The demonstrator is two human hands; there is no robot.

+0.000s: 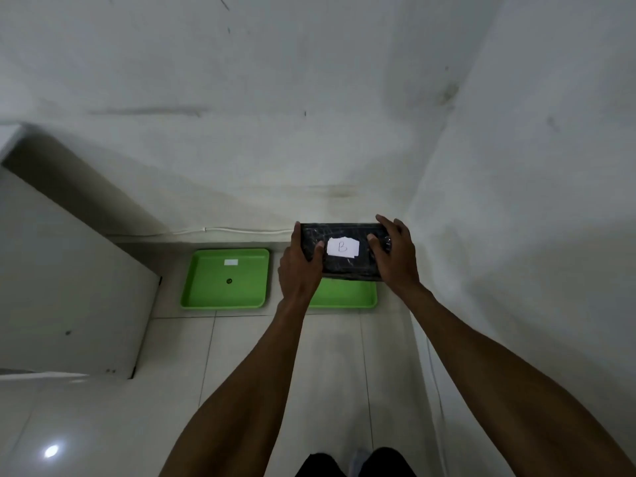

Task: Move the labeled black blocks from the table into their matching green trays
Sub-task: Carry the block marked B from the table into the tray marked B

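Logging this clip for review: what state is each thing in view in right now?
Black wrapped block with white paper label "B": held in the air over the right tray, label up.
Left hand: gripping the block's left end.
Right hand: gripping the block's right end.
Left green plastic tray: on the floor, no block inside, small white label.
Right green plastic tray: on the floor, mostly hidden.

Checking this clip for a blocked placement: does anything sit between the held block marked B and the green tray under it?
Nothing visible does. Both hands, left hand and right hand, hold the black wrapped block with the white B label above the right green plastic tray; the tray's visible part is bare, the rest hidden by the block.
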